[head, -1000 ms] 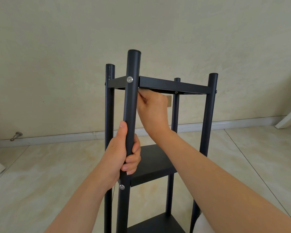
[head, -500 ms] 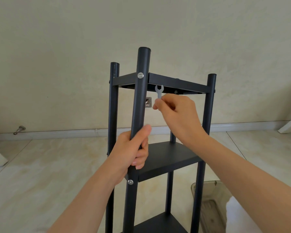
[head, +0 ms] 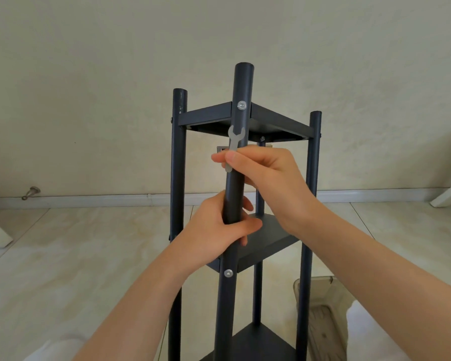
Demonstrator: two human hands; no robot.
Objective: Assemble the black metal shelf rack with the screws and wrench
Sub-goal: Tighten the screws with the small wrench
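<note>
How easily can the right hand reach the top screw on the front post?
Probably yes: the right hand pinches the wrench just below that screw, with nothing between them; the left hand grips the post lower down.

Rack (head: 242, 84) upright on floor (head: 89, 256), wall (head: 89, 74) behind. Left hand (head: 219, 227) grips rack's near post, below right hand (head: 268, 178) pinching wrench (head: 236, 138). Tray (head: 315, 278) right of rack base; doorstop (head: 31, 193) far left.
</note>
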